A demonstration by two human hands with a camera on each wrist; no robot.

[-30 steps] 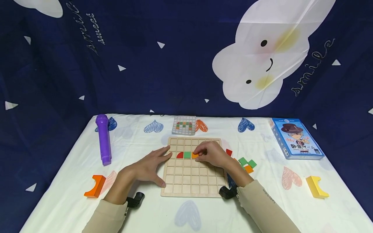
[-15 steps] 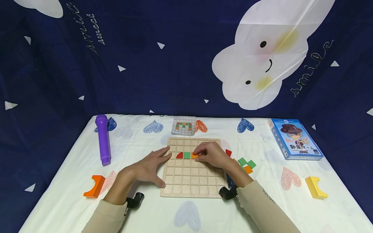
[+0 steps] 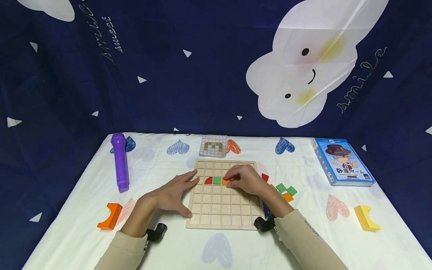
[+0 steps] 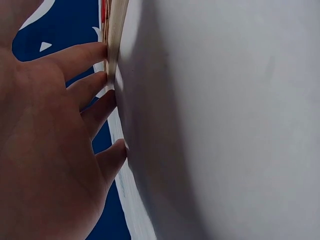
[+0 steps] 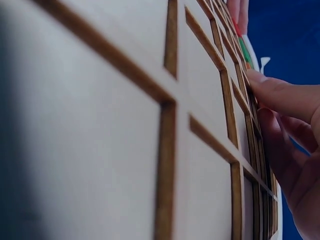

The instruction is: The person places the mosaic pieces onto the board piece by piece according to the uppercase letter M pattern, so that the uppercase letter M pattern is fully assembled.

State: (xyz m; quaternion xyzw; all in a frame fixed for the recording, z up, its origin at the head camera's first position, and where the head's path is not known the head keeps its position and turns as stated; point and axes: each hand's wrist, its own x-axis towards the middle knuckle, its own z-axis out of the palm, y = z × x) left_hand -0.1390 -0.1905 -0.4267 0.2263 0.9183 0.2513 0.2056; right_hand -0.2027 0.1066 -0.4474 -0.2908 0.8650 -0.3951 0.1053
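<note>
On the heart-print cloth, centre frame, our flat left hand (image 3: 170, 195) braces the wooden grid board (image 3: 222, 208) while our right hand (image 3: 244, 180) pinches the orange tile (image 3: 225, 181) beside green; let's seat it squarely.

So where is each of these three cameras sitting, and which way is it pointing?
Head: worn on the head, facing forward and down over the table; shows both sleeved arms, the left hand flat at the wooden grid board, and the right hand pinching an orange piece.
Left wrist: under the left wrist, looking along the palm and fingers to the board's edge.
Right wrist: low over the board's cells, looking towards the right fingertips.
Shared: all three show the board.
</note>
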